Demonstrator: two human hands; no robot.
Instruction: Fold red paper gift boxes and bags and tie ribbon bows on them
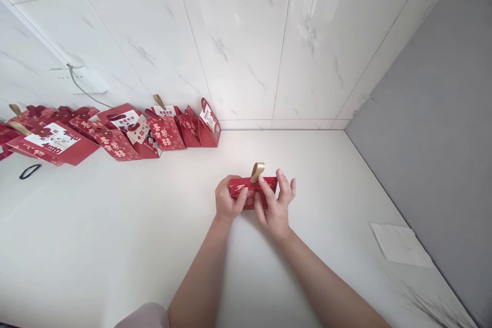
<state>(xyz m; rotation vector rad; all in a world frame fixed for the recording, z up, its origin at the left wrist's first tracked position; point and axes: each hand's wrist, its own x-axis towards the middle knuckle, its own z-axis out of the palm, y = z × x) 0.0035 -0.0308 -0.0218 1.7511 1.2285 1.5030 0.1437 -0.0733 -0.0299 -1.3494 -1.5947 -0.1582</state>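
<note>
The left hand [226, 201] grips the left end of a red box [250, 195] over the white tabletop [154, 236], right of a row of similar boxes [167, 133], while the right hand [277, 214], partly spread, touches it near the gold ribbon loop [257, 170], whether gripping being indeterminable.

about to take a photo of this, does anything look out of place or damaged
A black loop lies loose at the left, unlike the packaging nearby, and the red boxes along the wall lean and overlap unevenly at that end. The held red box shows no obvious damage, and no spill is visible.
</note>
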